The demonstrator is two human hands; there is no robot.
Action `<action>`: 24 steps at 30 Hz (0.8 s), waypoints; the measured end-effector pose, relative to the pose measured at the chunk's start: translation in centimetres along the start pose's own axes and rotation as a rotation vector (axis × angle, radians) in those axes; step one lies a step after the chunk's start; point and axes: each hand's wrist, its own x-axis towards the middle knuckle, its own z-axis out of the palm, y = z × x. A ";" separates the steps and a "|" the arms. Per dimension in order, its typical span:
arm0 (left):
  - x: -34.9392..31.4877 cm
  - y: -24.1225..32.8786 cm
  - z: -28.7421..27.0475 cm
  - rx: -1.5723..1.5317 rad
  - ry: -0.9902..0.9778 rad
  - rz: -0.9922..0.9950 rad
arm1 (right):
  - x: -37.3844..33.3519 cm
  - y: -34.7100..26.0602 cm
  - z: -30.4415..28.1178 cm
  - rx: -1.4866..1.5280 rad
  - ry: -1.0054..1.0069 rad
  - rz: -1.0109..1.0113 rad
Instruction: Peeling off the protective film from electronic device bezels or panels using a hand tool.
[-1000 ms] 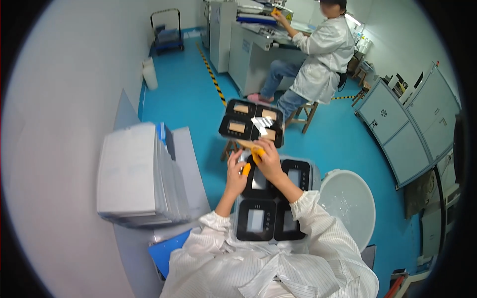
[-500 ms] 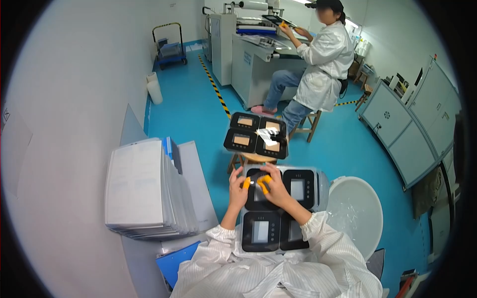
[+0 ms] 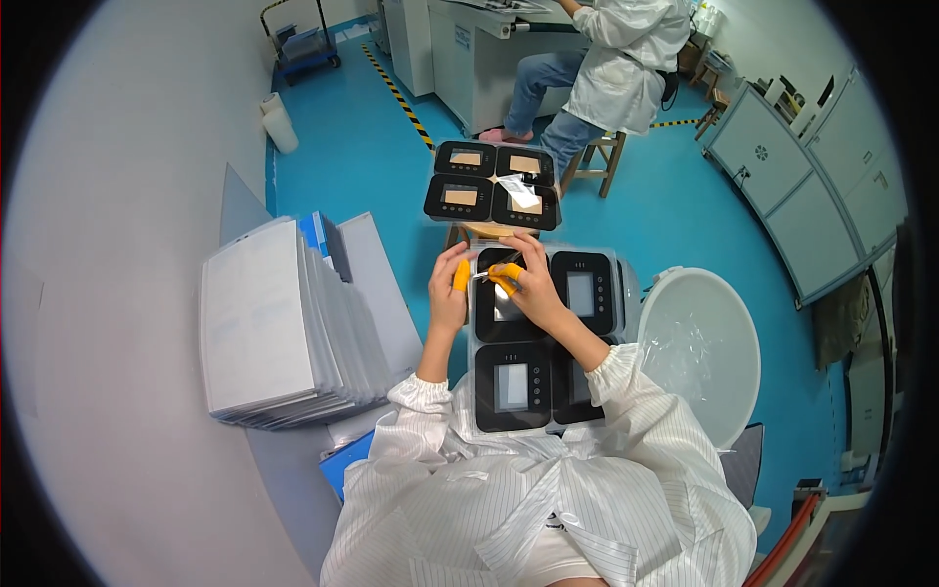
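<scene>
In front of me lies a clear-edged sheet of black-framed panels (image 3: 486, 386) with pale screen windows. My left hand (image 3: 449, 298) is at its far left corner, a yellow finger cot on one finger, fingers bent but apart and nothing visible in them. Over the far left panel, my right hand (image 3: 533, 291) pinches with yellow-cotted fingertips. A thin, light sliver shows at that pinch, too small to name. Beyond my hands, a similar sheet of panels (image 3: 492, 179) rests on a wooden stool (image 3: 494, 231), with a crumpled piece of white film (image 3: 516, 189) on it.
A tall stack of white sheets (image 3: 259, 323) stands to the left. On the right is a white bin (image 3: 745, 342) with clear film scraps inside. A co-worker (image 3: 626, 88) sits at a machine (image 3: 489, 64) ahead. Grey cabinets (image 3: 773, 157) line the far right.
The view has tilted down, so the scene sits higher in the picture. My right fingertips have come closer to the left hand at the panel's far left corner.
</scene>
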 end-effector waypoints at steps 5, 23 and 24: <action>2.0 0.0 0.8 -0.177 -0.069 -0.375 | -0.3 -0.8 0.0 0.022 0.031 0.010; 20.3 -6.7 -6.0 -0.614 0.204 -0.653 | -17.7 -4.7 -23.5 0.661 0.033 0.751; 22.3 -7.7 -7.4 -0.558 0.206 -0.623 | -19.1 -4.2 -25.8 0.706 0.181 0.816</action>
